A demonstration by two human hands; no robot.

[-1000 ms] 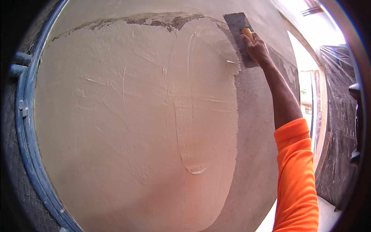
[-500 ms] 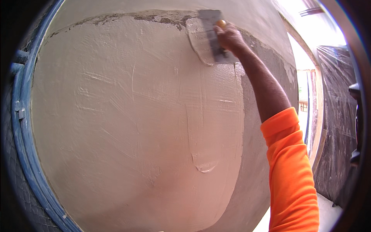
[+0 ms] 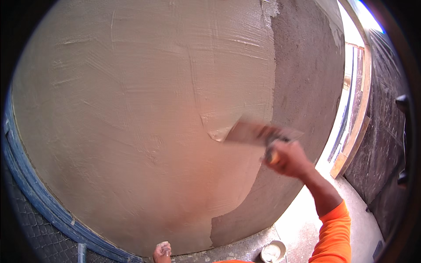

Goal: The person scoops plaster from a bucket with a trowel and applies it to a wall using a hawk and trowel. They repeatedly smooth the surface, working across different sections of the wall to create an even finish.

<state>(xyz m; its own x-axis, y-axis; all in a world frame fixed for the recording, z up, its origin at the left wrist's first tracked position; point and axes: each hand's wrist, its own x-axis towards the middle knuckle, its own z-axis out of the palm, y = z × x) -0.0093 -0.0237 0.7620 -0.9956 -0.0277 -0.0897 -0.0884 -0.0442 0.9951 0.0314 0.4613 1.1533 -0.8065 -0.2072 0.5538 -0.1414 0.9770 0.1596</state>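
Trowel (image 3: 245,131) before a wall, held in the right hand (image 3: 290,158), whose fingers are closed around its handle. The blade lies up and to the left of these fingers, its long axis nearly level, spanning the border between pale wet coat (image 3: 166,101) on the left and darker bare strip (image 3: 302,83) on the right. Its left end stands just beside the rounded foot of a ridge (image 3: 216,134) in the coat; motion blurs the blade, so whether it presses on the surface or stands slightly off it cannot be told. The right hand is much the nearer to this ridge; the left hand (image 3: 162,253) shows only at the lower edge, well apart from the tool, its fingers too small and cut off to tell whether they are apart or together. A pale bucket (image 3: 263,254) stands on the floor at lower right of the wall. Compared with the frame half a second earlier, the trowel is far lower and its blade has turned from near upright to near level; the view also tips downward, bringing left hand and bucket into sight.
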